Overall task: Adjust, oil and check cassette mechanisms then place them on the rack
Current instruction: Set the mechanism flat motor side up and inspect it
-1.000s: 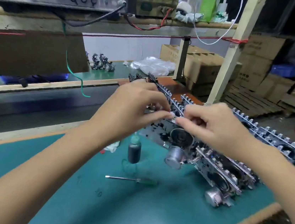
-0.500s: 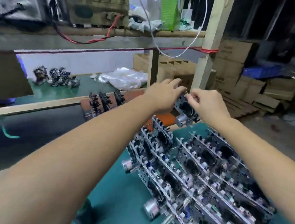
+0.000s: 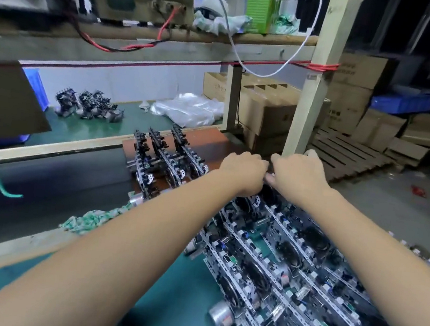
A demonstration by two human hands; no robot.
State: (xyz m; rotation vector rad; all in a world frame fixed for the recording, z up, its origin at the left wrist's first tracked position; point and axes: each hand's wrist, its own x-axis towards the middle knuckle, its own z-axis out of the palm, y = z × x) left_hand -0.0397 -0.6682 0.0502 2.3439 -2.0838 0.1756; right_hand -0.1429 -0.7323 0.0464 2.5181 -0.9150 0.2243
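Both arms reach out over the teal-green worktop [image 3: 151, 317] to its far right part. The left hand [image 3: 242, 173] and the right hand [image 3: 297, 174] meet knuckle to knuckle, backs up. The fingers [image 3: 259, 160] of the left hand are curled down and forward; those of the right hand [image 3: 274, 179] are curled toward them, and the two sets close on a dark cassette mechanism [image 3: 268, 193], of which only a round black part shows under the wrists. How each fingertip lies on it is hidden by the hands.

That mechanism sits at the far end of the long metal rack of grey, perforated-frame cassette mechanisms [image 3: 289, 275], which stand on edge in parallel rows. The rows' long axis runs from the near right corner toward the far left, and silver cylindrical motors [image 3: 220, 316] stick out on the left side. Which way the held mechanism points cannot be told.

Just left of the hands, three more upright mechanisms [image 3: 164, 162] stand on a reddish-brown board [image 3: 216, 144]. A green-and-white rag [image 3: 93, 219] lies on the wooden edge to the near left.

Far off, brown cardboard boxes [image 3: 354, 79] carry printed writing too blurred to read. A bright green carton [image 3: 260, 4] stands on the wooden shelf [image 3: 142, 36], its print unreadable as well.
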